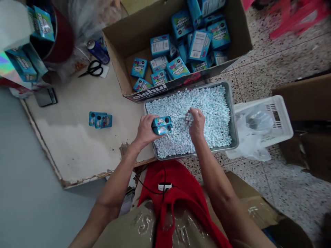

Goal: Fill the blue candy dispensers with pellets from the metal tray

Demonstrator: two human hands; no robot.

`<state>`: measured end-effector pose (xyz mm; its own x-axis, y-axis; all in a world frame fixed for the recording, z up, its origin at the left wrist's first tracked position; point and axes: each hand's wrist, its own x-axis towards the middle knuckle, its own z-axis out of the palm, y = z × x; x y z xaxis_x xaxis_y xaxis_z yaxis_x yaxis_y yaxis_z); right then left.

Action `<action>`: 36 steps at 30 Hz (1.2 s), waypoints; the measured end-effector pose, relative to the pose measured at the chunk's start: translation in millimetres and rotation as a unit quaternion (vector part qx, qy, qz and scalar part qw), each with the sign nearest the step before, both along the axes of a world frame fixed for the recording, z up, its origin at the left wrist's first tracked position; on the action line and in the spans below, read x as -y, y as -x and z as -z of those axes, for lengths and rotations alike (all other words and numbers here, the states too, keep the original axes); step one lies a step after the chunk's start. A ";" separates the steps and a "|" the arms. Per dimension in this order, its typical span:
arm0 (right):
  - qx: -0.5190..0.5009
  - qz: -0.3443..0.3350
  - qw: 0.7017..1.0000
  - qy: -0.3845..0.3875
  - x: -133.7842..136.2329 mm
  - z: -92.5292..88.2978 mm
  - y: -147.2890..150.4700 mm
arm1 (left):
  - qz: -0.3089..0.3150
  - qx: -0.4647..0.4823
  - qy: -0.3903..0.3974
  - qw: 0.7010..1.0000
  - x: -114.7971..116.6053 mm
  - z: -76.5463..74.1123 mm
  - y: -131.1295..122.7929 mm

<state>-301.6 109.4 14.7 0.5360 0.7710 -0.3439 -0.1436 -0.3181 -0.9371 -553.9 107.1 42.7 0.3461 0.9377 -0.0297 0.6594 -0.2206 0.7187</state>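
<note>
My left hand [147,130] is closed around two small blue candy boxes [162,121], held side by side over the left part of a metal tray [234,137]. Pale blue and white candies [212,113] fill that tray in a thick layer. Over its middle, my right hand [197,122] has its fingers drawn together on some of the candies, a few showing at the fingertips. On the table to the left lie flat blue box pieces [103,120], overlapping each other.
Behind the tray stands an open cardboard box [129,38] with several filled-looking blue boxes [178,67]. Black scissors [94,69], a blue can [97,51] and a dark flat device [46,97] lie on the table [77,144]. A white plastic basket [286,120] with clear bags sits right.
</note>
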 end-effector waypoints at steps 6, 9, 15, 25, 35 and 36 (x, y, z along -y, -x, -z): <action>-0.159 0.005 0.978 -0.133 5.9 -63.0 43.3 | 0.039 -0.128 -0.006 0.991 -7.6 -39.4 -43.5; -0.089 0.066 0.987 -0.115 0.2 -63.6 46.0 | 0.072 -0.152 -0.015 0.986 -10.3 -53.7 -56.1; -0.159 0.112 0.981 -0.009 4.2 -23.9 -6.8 | 0.017 0.070 0.061 0.996 -13.1 -22.0 -17.6; 0.269 -0.294 0.909 0.122 26.7 -50.4 -22.8 | -0.205 0.381 0.184 0.883 15.5 34.6 74.9; 0.331 -0.349 0.874 -0.073 -176.2 -91.4 62.1 | -0.490 0.325 0.042 0.808 -36.8 123.2 132.5; 0.343 -0.383 0.856 -0.064 -205.9 -80.1 80.2 | -0.493 0.322 0.046 0.807 -41.8 130.4 136.9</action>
<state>-381.8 315.3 94.8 -0.1007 0.9942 -0.0372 0.6581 0.0385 -0.7519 -690.8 148.9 -87.7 -0.5951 0.7712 -0.2261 -0.0346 0.2564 0.9659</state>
